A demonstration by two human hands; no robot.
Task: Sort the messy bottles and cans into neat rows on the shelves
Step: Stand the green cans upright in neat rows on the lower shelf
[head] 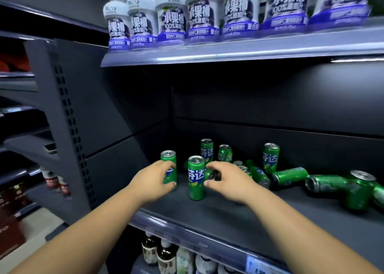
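Left fingers: curled round an upright green can (168, 158), thumb low on its front; the left hand (152, 182) grips it at mid-body, likely so it stays vertical while it is slid into line.
Right fingers: bent over the dark end of a toppled can (212, 175), thumb beneath; the right hand (227, 180) appears to pinch that end, a hold suited to tipping it upright.
Between the hands: a centre can (196, 180) stands free, just beside the right thumb, touched by neither hand as far as can be told.
Behind the hands: rear cans (206, 149) stand upright but unevenly spaced, in no row.
Right of centre: fallen cans (289, 176) lie on their sides, some touching, running toward the right edge of the frame.
Support: all of these rest on the dark middle shelf (218, 217), centre of the frame.
Upper frame: white bottles (202, 14) already stand in a row, labels forward.
Bottom centre: lower bottles (166, 255) are partly hidden by the shelf edge.
Progress (judgement): early; most green cans are still unsorted.
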